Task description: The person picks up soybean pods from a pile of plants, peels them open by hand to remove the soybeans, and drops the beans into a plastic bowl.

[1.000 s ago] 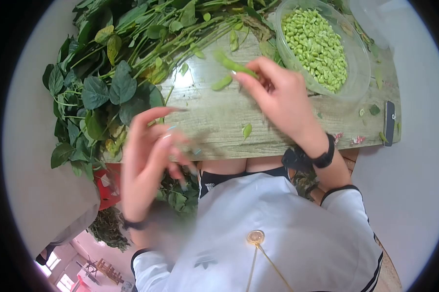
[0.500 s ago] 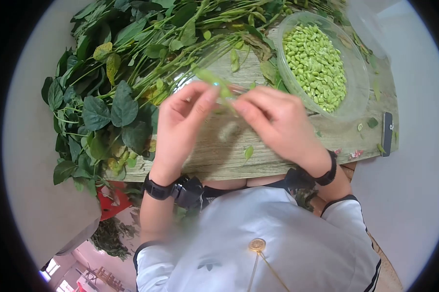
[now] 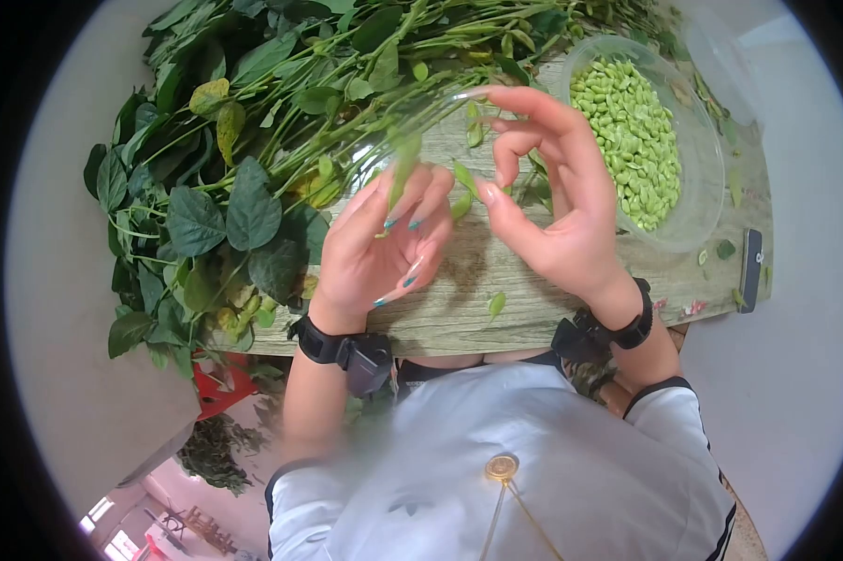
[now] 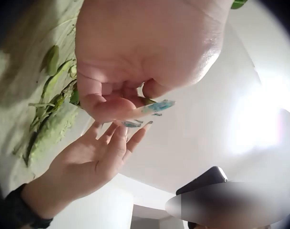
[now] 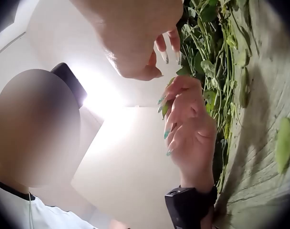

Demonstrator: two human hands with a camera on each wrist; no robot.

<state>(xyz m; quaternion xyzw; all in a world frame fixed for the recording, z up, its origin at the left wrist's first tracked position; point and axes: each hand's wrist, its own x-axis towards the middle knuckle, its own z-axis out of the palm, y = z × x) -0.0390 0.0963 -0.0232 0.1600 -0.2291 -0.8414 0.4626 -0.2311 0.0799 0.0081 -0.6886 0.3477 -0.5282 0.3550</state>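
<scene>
In the head view my left hand (image 3: 370, 252) is raised over the table, palm turned up, and holds a blurred green bean pod (image 3: 403, 176) at its fingers. To its right, my right hand (image 3: 563, 192) has one finger stretched out and pinches a smaller green pod (image 3: 464, 176) near the thumb tip. In the right wrist view the left hand (image 5: 190, 129) shows green between its fingers. A transparent bowl (image 3: 711, 206) of shelled green beans (image 3: 632, 140) stands beyond the right hand. Loose pods, such as one pod (image 3: 497, 304), lie on the wood-patterned tabletop (image 3: 552, 318).
A large heap of leafy bean plants (image 3: 244, 122) covers the back and left of the table. A dark phone-like object (image 3: 750, 269) lies at the right edge. Below the table on the left is a red container (image 3: 220, 383).
My left hand swung up and rightward to meet the right hand at the pods, and now the two hands have drawn apart. The right hand's finger has stretched out. The head view shifted slightly.
</scene>
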